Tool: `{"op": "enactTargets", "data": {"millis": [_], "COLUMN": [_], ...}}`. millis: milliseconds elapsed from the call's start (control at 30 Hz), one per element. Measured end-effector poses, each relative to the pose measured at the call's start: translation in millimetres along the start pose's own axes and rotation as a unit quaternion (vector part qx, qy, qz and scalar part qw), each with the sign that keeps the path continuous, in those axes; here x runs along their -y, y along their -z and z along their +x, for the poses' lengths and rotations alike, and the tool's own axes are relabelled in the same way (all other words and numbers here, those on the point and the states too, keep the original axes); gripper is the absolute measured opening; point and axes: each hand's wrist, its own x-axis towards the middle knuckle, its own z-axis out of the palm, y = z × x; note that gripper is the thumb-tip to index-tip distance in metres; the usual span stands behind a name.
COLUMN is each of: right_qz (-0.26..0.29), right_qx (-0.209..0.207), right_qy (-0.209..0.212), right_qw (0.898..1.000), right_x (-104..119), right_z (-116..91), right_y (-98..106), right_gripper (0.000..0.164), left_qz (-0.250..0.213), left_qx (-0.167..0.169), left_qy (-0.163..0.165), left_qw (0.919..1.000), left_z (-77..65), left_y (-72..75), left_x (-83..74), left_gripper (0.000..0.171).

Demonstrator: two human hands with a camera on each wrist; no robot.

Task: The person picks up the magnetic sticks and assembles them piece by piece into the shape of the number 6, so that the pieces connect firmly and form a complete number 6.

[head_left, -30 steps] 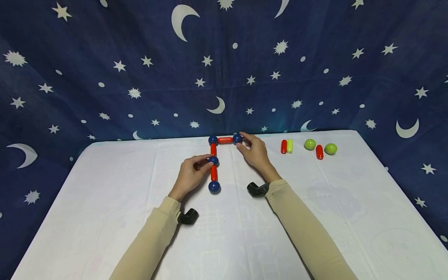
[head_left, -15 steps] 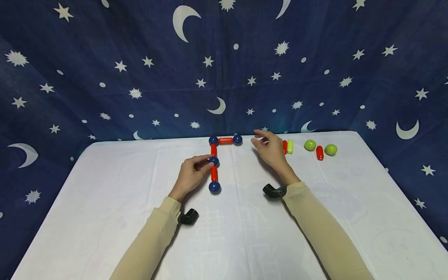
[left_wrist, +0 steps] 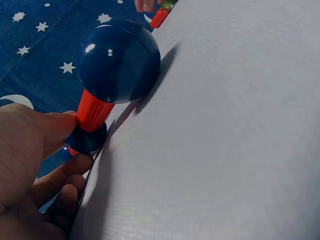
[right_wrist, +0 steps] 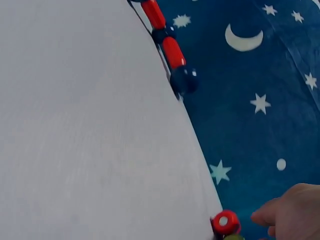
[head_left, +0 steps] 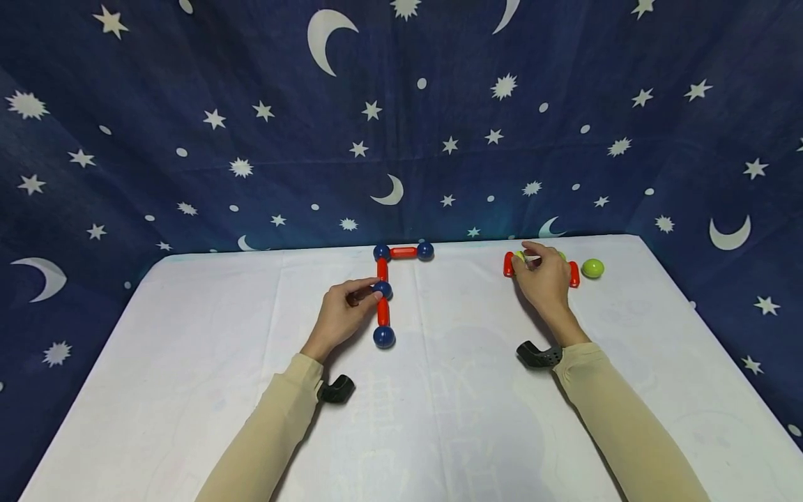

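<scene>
Blue balls joined by red rods form an angled chain on the table. My left hand (head_left: pixel 339 314) pinches the middle blue ball (head_left: pixel 383 290) between thumb and fingers; the nearest blue ball (left_wrist: pixel 119 61) looms large in the left wrist view. From the corner ball (head_left: pixel 381 252) a red rod (head_left: pixel 403 252) runs right to the end ball (head_left: pixel 425 251). My right hand (head_left: pixel 544 282) is over the loose pieces at the right, thumb and fingers apart around a yellow-green rod (head_left: pixel 518 255), mostly covered. Left of it lies a red rod (head_left: pixel 508 264).
Farther right are another red rod (head_left: pixel 574 275) and a green ball (head_left: pixel 592 268); a second green ball is mostly behind my right hand. A dark blue cloth with moons and stars hangs along the far edge of the white table (head_left: pixel 464 418).
My right hand has let go of the end ball and moved right to the loose rods. My left hand has stayed on the middle ball; the chain has not moved.
</scene>
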Motion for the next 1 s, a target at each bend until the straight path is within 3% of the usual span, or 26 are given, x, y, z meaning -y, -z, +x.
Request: {"op": "enactTargets", "data": {"millis": [233, 600, 1000], "right_qz": [-0.019, -0.056, -0.053], "right_qx": [0.015, 0.029, 0.022], "right_qy": [-0.059, -0.068, -0.055], "right_qw": [0.998, 0.996, 0.997], "right_x": [-7.8, -4.8, -9.0], "right_z": [-3.7, -6.3, -6.0], "right_y": [-0.2, 0.2, 0.2], "right_gripper": [0.034, 0.037, 0.032], "left_qz": [0.000, -0.003, -0.003], "left_qx": [-0.001, 0.001, 0.002], "left_qy": [-0.006, 0.000, 0.001], "left_qw": [1.0000, 1.0000, 1.0000], "left_z": [-0.5, -1.2, -0.1], "left_y": [-0.1, -0.2, -0.7], "left_x": [-0.1, -1.1, 1.1], "left_gripper": [0.031, 0.032, 0.032]}}
